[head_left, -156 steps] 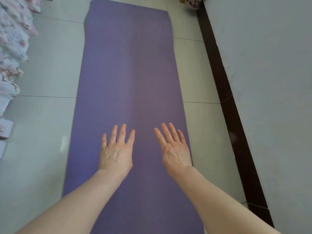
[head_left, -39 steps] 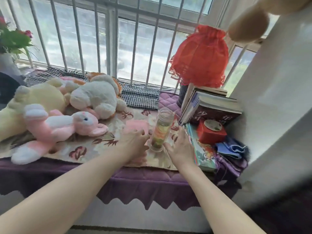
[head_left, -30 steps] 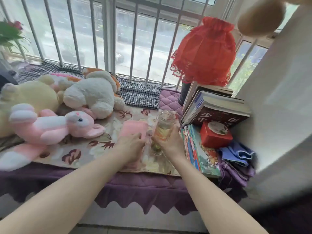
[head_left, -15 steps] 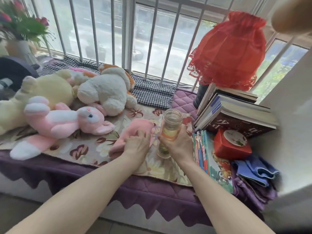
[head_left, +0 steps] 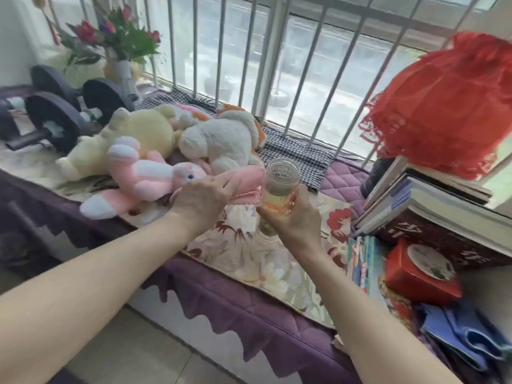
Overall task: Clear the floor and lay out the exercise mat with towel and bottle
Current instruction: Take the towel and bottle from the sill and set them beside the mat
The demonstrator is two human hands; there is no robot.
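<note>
Near the front edge of the floral-covered window seat (head_left: 257, 270), the right hand (head_left: 297, 220) clamps the upright clear glass bottle (head_left: 279, 189), while just left the left hand (head_left: 202, 196) closes on the folded pink towel (head_left: 248, 184).

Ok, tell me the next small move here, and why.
Probably lift both clear of the window seat: the right hand already wraps the glass bottle, and the left hand lies on the pink towel, neither yet carried off.
</note>
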